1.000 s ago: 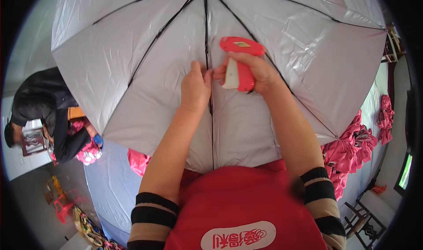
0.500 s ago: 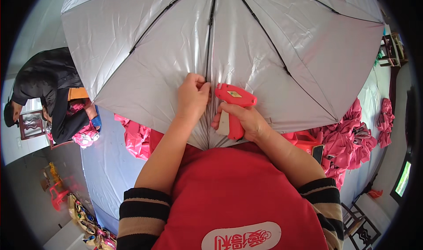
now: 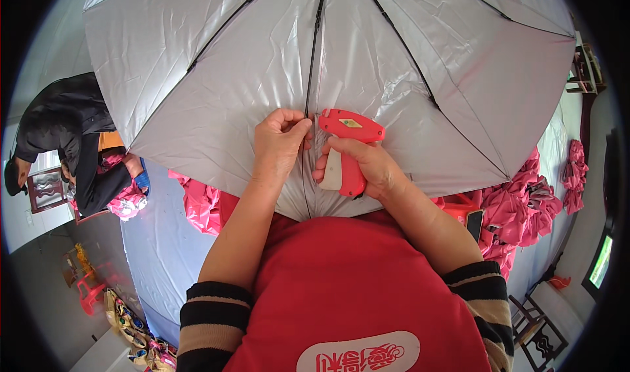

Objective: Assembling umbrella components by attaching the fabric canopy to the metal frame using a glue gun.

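Note:
A silver-grey umbrella canopy (image 3: 249, 77) is spread open in front of me with its inner side up, black ribs fanning across it. My left hand (image 3: 281, 145) pinches the middle black rib (image 3: 311, 77) between thumb and fingertips, close to the canopy's near part. In my right hand (image 3: 364, 165) is a red tagging gun (image 3: 352, 126) with a pale trigger. My fingers wrap its handle, and its nose points left, just beside the rib and the left fingertips. Whether the nose touches the cloth I cannot tell.
Bunched pink cloth (image 3: 525, 208) lies at the right, beside a red plastic stool or basket (image 3: 459, 205). More pink cloth (image 3: 200, 205) is at the left. A person in black (image 3: 62, 126) sits bent over on the far left. A wooden chair (image 3: 538, 332) stands lower right.
My left hand has shifted slightly left and its fingers have straightened a little on the rib. The tagging gun has tilted slightly and stays beside the rib. The canopy has moved slightly.

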`<state>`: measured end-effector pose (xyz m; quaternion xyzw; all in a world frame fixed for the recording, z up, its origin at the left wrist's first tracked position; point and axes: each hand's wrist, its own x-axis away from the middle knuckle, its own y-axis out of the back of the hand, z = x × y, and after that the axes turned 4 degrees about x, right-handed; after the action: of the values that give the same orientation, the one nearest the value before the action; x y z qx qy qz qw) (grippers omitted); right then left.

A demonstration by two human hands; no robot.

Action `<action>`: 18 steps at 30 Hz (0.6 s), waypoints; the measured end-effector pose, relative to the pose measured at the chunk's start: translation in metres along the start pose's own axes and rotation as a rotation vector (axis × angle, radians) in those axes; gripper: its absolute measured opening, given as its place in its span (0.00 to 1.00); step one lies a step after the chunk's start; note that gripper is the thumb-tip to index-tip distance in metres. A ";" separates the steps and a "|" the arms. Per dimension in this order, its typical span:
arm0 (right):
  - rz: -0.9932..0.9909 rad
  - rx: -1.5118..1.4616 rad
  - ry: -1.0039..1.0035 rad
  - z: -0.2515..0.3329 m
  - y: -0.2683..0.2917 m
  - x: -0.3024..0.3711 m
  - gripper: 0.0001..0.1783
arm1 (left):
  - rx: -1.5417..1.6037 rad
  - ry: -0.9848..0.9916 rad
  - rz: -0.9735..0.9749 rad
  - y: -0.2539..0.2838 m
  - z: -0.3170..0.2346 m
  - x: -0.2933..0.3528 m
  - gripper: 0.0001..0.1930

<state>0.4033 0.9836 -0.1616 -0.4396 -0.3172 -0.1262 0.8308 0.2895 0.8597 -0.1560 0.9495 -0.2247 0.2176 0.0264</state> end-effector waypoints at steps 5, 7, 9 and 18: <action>0.065 -0.014 -0.015 0.000 0.004 -0.007 0.13 | 0.015 0.012 0.040 0.004 0.004 -0.006 0.04; 0.131 -0.062 -0.022 0.000 0.007 -0.009 0.13 | 0.035 0.034 0.045 0.005 0.003 -0.008 0.04; 0.132 -0.049 -0.023 0.001 0.006 -0.006 0.13 | 0.039 0.041 0.040 0.007 0.004 -0.008 0.04; 0.127 0.034 -0.018 0.005 0.003 -0.010 0.13 | 0.068 0.050 0.059 0.007 0.006 -0.008 0.04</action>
<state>0.3951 0.9883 -0.1675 -0.4459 -0.2983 -0.0637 0.8415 0.2825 0.8553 -0.1649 0.9371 -0.2444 0.2492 -0.0066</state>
